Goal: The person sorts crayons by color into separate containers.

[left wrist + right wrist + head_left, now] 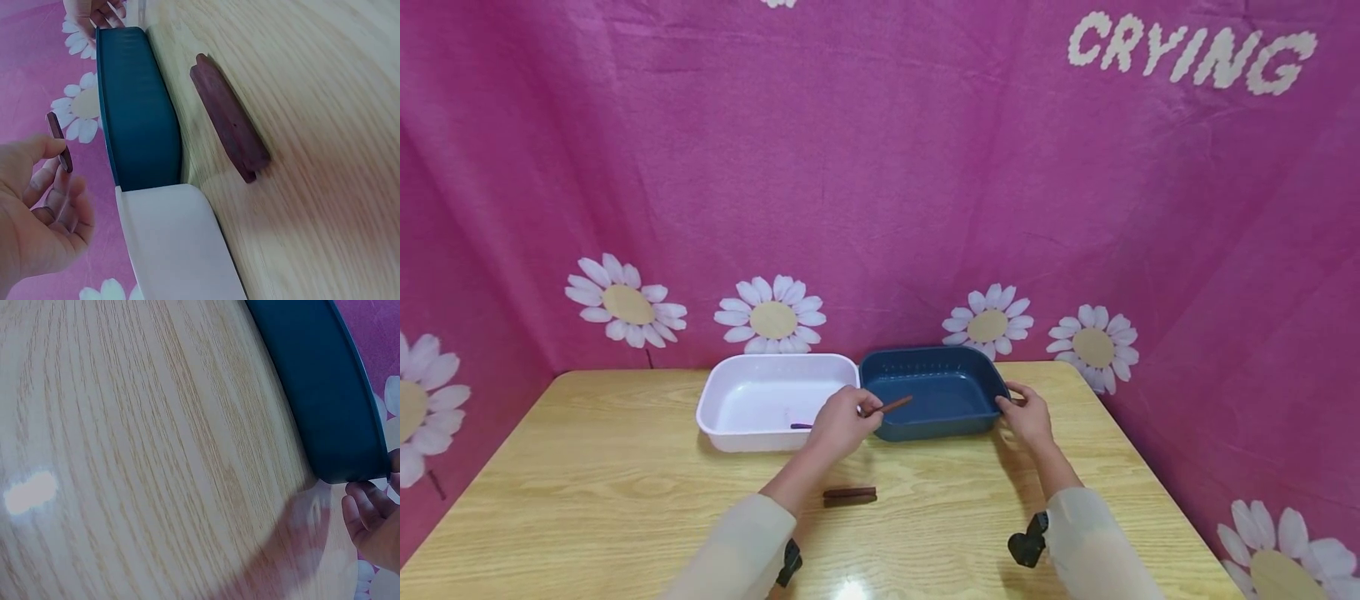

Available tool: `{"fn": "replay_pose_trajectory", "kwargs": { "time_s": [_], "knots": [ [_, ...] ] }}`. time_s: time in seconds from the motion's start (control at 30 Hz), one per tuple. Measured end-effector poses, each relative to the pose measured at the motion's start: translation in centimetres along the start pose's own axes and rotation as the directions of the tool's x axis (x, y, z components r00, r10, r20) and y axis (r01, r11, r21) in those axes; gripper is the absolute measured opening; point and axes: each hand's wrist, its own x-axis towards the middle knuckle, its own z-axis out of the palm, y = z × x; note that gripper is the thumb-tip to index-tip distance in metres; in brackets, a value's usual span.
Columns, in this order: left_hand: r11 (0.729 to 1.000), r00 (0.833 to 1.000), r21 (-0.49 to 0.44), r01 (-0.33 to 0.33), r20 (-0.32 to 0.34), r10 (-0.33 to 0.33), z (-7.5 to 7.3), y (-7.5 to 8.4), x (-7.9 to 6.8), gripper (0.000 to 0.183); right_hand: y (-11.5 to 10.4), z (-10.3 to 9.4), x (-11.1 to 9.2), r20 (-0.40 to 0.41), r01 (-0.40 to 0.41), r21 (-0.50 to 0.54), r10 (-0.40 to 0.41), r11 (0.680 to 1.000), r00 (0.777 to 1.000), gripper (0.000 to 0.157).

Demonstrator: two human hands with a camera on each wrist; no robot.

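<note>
My left hand (841, 423) pinches a thin reddish-brown stick (897, 404) between thumb and fingers, above where the two basins meet. In the left wrist view the held stick (55, 128) points up from the fingertips. My right hand (1028, 418) holds the right end of the dark blue basin (925, 430), thumb at the rim and fingers against the outside wall. On the left, the white basin (752, 442) has a short purplish stick (801, 426) inside, partly covered by my left hand. Dark reddish-brown sticks (228, 119) lie side by side on the table in front of the basins.
Both basins stand side by side at the back of the wooden table (625, 483). Close behind them hangs a pink cloth (880, 208) printed with white daisies, which also runs along both sides. A dark wrist device (1028, 542) sits at the right sleeve.
</note>
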Motion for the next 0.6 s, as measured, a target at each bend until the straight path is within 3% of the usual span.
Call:
{"fn": "replay_pose_trajectory", "kwargs": {
  "time_s": [0.13,0.3,0.6],
  "knots": [
    [1.0,1.0,0.006,0.03,0.0,-0.03,0.4,0.3,0.6,0.011,0.0,0.0,0.0,0.003,0.0,-0.003,0.0,1.0,1.0,0.044],
    [0.998,1.0,0.06,0.005,-0.023,-0.004,0.7,0.2,1.1,0.011,0.1,0.0,0.0,0.005,-0.004,0.0,0.004,1.0,1.0,0.044],
    [0.997,1.0,0.082,0.003,-0.001,-0.003,1.5,0.1,2.0,0.014,0.0,0.1,0.0,-0.004,-0.002,-0.002,0.002,1.0,1.0,0.044]
  ]
}}
